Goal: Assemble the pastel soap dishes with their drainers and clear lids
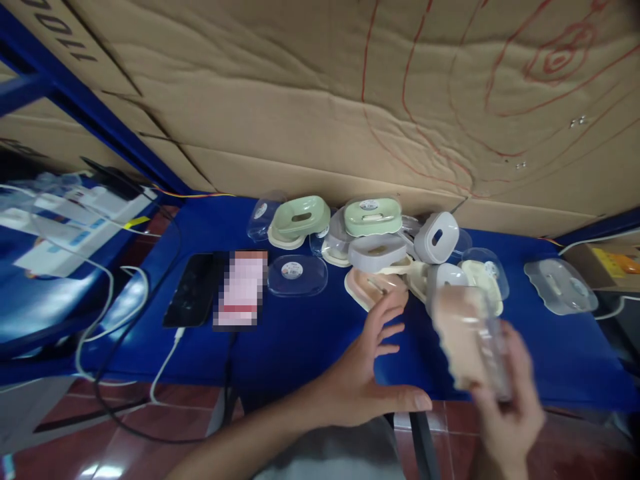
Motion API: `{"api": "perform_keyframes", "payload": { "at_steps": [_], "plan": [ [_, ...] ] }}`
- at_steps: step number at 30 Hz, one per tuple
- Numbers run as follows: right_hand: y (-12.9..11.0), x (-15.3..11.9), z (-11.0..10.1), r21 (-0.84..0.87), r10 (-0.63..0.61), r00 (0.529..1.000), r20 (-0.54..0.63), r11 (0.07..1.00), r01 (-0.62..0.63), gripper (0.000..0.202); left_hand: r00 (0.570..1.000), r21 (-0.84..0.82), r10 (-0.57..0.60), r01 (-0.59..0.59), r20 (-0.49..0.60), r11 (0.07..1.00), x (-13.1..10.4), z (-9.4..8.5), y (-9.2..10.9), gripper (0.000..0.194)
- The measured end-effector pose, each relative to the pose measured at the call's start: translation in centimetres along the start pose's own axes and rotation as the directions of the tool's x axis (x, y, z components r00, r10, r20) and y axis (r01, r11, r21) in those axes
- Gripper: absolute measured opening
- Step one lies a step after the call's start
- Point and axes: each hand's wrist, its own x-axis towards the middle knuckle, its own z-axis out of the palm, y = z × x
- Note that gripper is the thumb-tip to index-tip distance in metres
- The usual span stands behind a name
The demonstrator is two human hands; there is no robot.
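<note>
My right hand [517, 413] grips a beige, wavy-edged soap dish [460, 333] with a clear lid, tilted up at the table's front edge and blurred by motion. To its left, my left hand [357, 380] is open, thumb and fingers spread with nothing between them. Just beyond its fingertips lies a peach soap dish [373, 287]. Behind it is a pile of soap dish parts: a grey dish [377, 252], another grey dish [437, 238] tipped on its side, a lidded green dish [373, 217] and an open green dish [301, 217].
A clear lid [297, 275] lies left of the pile, beside a lit phone [243, 290] and a dark phone [189, 290] with a white cable. Another clear piece [561, 287] sits at the right. A cardboard wall [280, 100] rises behind the blue table [280, 353].
</note>
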Motion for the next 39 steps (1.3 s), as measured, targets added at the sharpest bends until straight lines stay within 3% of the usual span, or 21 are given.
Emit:
{"api": "perform_keyframes", "payload": {
  "at_steps": [2,4,7,8,10,12,14,17,20,22,23,25,27,33,37,39],
  "plan": [
    [-3.3,-0.6,2.4,0.226,-0.120,0.958,0.261,0.972,0.061,0.075,0.999,-0.223,-0.039,0.041,0.012,0.974,-0.2,0.7,-0.6,0.106],
    [-5.0,0.1,4.1,0.396,-0.145,0.914,0.378,0.918,-0.018,0.071,0.998,-0.321,-0.059,0.049,-0.020,0.946,-0.5,0.7,-1.1,0.096],
    [-4.8,3.8,5.9,0.501,-0.066,0.945,0.321,0.859,-0.110,0.068,0.982,-0.314,-0.045,-0.015,-0.183,0.949,-1.4,-0.1,-1.2,0.108],
    [-4.3,5.6,6.5,0.466,-0.034,0.967,0.253,0.880,-0.091,0.066,0.973,-0.299,-0.041,-0.029,-0.227,0.954,-1.7,-0.3,-1.1,0.114],
    [-3.2,9.6,8.0,0.235,-0.025,0.991,0.132,0.972,-0.007,0.064,0.957,-0.285,-0.046,-0.039,-0.286,0.958,-2.2,-0.7,-0.9,0.120],
    [-2.1,13.3,9.9,-0.038,-0.096,0.989,0.109,0.994,0.100,0.070,0.946,-0.288,-0.055,-0.042,-0.320,0.957,-2.4,-0.7,-0.8,0.122],
    [-1.1,16.0,11.8,-0.248,-0.136,0.983,0.125,0.955,0.163,0.077,0.940,-0.290,-0.046,-0.058,-0.338,0.955,-2.5,-0.6,-1.0,0.124],
    [-0.3,17.4,13.3,-0.377,-0.158,0.971,0.179,0.901,0.216,0.081,0.933,-0.277,-0.033,-0.073,-0.358,0.958,-2.5,-0.5,-1.3,0.127],
    [-1.2,15.8,12.0,-0.295,-0.238,0.941,0.240,0.906,0.304,0.072,0.924,-0.268,-0.032,-0.077,-0.381,0.960,-2.2,-0.7,-1.4,0.130],
    [-2.7,13.5,10.1,-0.104,-0.337,0.877,0.343,0.914,0.392,0.064,0.914,-0.271,-0.032,-0.087,-0.405,0.959,-1.8,-0.8,-1.4,0.131],
    [-3.6,12.1,9.0,0.025,-0.393,0.816,0.423,0.906,0.423,0.062,0.909,-0.276,-0.027,-0.098,-0.415,0.956,-1.6,-0.8,-1.3,0.130],
    [-5.3,9.3,7.1,0.233,-0.481,0.653,0.585,0.871,0.433,0.064,0.913,-0.290,-0.004,-0.125,-0.408,0.949,-1.1,-0.6,-1.3,0.127],
    [-6.6,7.0,6.0,0.313,-0.500,0.605,0.620,0.864,0.393,0.054,0.931,-0.305,0.029,-0.148,-0.363,0.941,-0.6,-0.3,-1.3,0.126],
    [-7.9,4.3,5.7,0.265,-0.480,0.661,0.577,0.875,0.404,0.058,0.934,-0.291,0.036,-0.148,-0.356,0.945,0.3,-0.1,-1.6,0.138],
    [-7.4,5.0,5.7,0.246,-0.289,0.859,0.422,0.949,0.199,0.029,0.904,-0.171,0.025,-0.108,-0.427,0.979,0.0,-0.6,-1.5,0.130],
    [-6.6,6.8,6.1,0.135,-0.190,0.940,0.283,0.978,0.158,0.025,0.893,-0.104,0.045,-0.103,-0.449,0.989,-0.3,-0.8,-1.4,0.128]
  ]
}}
